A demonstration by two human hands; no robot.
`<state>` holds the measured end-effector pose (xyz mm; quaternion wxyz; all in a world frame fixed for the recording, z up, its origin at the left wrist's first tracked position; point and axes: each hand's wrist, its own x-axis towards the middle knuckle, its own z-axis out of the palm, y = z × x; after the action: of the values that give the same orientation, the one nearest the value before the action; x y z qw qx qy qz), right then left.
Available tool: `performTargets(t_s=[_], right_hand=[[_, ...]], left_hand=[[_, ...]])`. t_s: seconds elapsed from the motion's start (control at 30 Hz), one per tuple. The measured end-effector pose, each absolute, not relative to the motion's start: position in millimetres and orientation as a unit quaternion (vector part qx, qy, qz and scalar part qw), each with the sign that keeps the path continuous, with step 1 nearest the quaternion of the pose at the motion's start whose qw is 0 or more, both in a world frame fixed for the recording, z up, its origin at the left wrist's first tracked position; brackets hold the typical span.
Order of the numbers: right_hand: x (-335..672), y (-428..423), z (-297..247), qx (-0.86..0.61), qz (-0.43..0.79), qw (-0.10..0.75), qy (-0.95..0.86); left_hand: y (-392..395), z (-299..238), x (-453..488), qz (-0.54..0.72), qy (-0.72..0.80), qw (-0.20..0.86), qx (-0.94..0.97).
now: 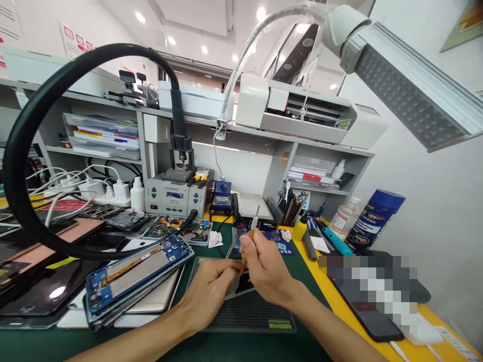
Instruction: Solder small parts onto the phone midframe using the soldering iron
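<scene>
- Evidently, the dark panel [246, 282] lay just below the centre of the frame, at the fingers of both hands and partly hidden by them.
- The right hand [266, 261] was closed around a slim tool [255, 219], its pale pointed end up and its amber lower part slanting down and slightly left.
- The left hand [209, 289] came in from the lower left with its fingers bent and close together at the panel's left side; whether they pinched or only steadied it, I could not tell.
- The relation that seemed to matter most was the tool's lower end against the panel: it stood steeply over the panel's upper left, though actual contact was hidden.
- The panel's visible lower edge rose gently rightward; its full long axis could not be read.
- Both hands were about equally near, the right one above and the left one beside.
- Beneath everything spread the perforated mat [264, 314].
</scene>
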<state>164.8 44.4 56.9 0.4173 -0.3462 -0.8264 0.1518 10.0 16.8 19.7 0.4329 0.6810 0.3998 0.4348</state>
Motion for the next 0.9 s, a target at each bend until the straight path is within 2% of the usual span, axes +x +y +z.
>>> performTargets(t_s=[0.9], right_hand=[[163,43,45,-0.332,0.067,0.431,-0.837]], left_hand=[[17,20,10,0.442,0.395,0.435,0.678]])
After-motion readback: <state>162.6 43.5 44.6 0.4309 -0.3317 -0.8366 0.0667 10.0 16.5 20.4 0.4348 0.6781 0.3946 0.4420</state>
